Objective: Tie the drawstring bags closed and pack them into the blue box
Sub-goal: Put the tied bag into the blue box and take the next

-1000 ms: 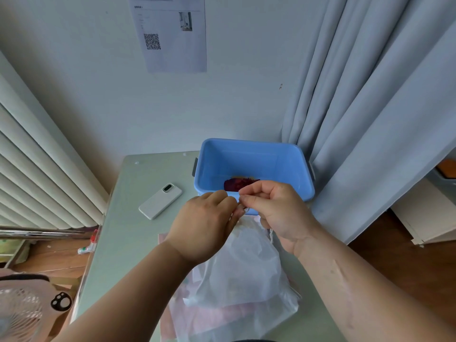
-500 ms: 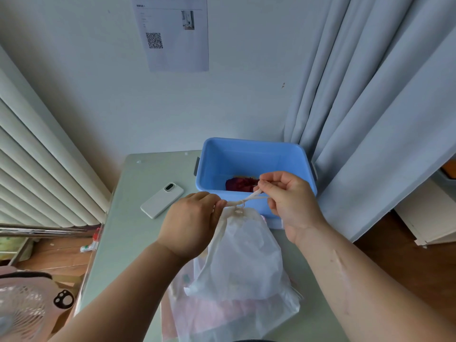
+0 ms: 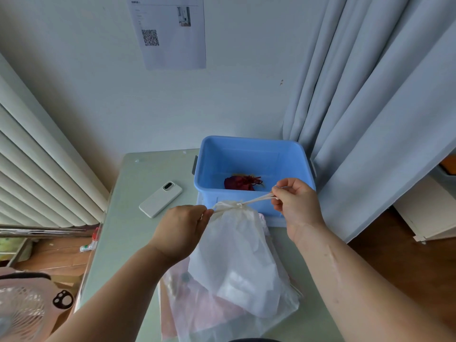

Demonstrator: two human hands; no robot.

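Both hands pinch the cord ends of a white drawstring bag [image 3: 237,255] on the table [image 3: 128,243]: left hand [image 3: 180,230] at its left, right hand [image 3: 294,202] at its right. The gathered neck lies just near of the blue box [image 3: 254,154], which holds a dark red pouch [image 3: 240,183].

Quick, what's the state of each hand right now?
Left hand: closed, pinching one end of the drawstring on the white bag.
Right hand: closed, pinching the drawstring's other end.

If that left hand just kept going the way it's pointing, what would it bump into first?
Most likely the gathered neck of the translucent white drawstring bag, right ahead of the left hand, which pinches its cord. Behind that stands the blue plastic box, though depth is unclear.
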